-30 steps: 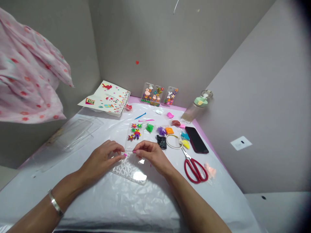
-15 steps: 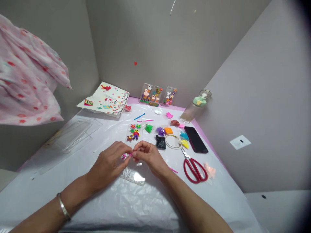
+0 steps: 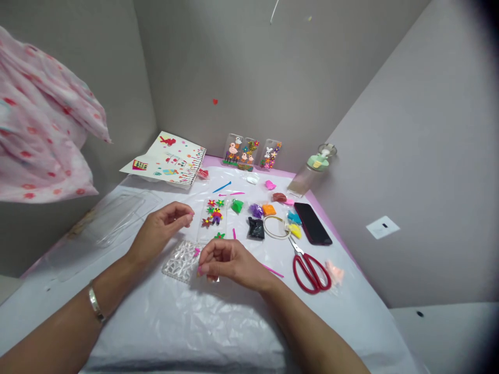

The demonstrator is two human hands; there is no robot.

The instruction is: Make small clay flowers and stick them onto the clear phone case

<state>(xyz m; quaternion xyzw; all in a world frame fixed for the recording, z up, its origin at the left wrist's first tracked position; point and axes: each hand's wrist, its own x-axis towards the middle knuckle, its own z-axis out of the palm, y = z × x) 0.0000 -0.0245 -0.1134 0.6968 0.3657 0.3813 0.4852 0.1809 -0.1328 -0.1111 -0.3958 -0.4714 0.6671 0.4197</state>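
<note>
My left hand [image 3: 162, 227] hovers left of the decorated clear phone case [image 3: 214, 232], thumb and forefinger pinched together; a speck of pink shows at the fingertips, too small to name. Closed over the right side of a clear textured plate [image 3: 177, 264], my right hand [image 3: 230, 264] pinches a small piece of pink clay [image 3: 200, 271]. Another bit of pink clay [image 3: 197, 252] rests on the plate beside those fingers. Clay flowers and a small figure [image 3: 216, 216] with a red top are on the case, just behind my hands.
Packets of coloured clay, including a black packet [image 3: 256, 228], lie beyond my right hand with a bangle [image 3: 277, 227]. Red-handled scissors [image 3: 311, 270], a phone [image 3: 312, 223] and a bottle [image 3: 311, 171] stand or lie at right. Clear cases [image 3: 113, 215] lie left; patterned cloth [image 3: 42, 130] hangs above.
My hands have parted: the left moved up and left, the right down and slightly left. The textured plate and the pink bit on it are now uncovered.
</note>
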